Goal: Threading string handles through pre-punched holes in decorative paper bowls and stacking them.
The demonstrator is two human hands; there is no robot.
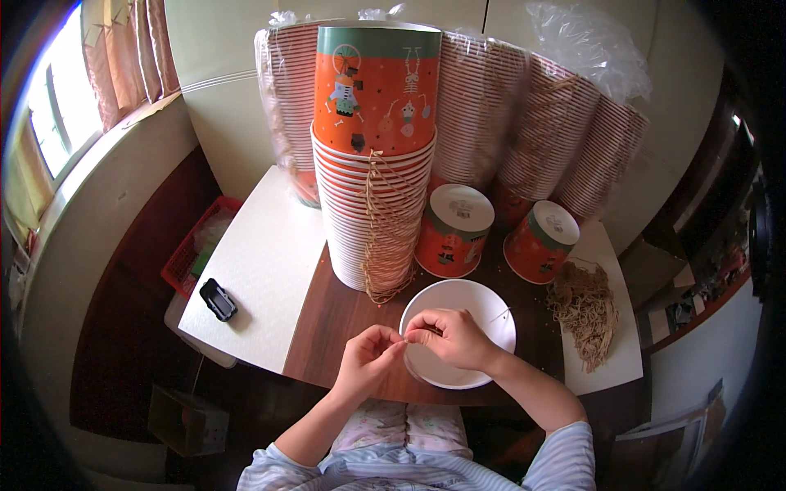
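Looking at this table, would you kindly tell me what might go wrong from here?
The tall bucket stack might topple if bumped; cords hanging down its side could snag on something.
The left hand and right hand meet at the fingertips, so anything small in that grip, too fine to make out, may slip.
The tangled cord pile at the right might knot further if pulled.

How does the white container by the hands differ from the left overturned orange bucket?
The white container opens upward; the orange bucket stands base up. The container shows plain white; the bucket's side shows orange, green and printed figures. The right hand hides part of the container; no hand covers the bucket. Both are round, on the brown tabletop.
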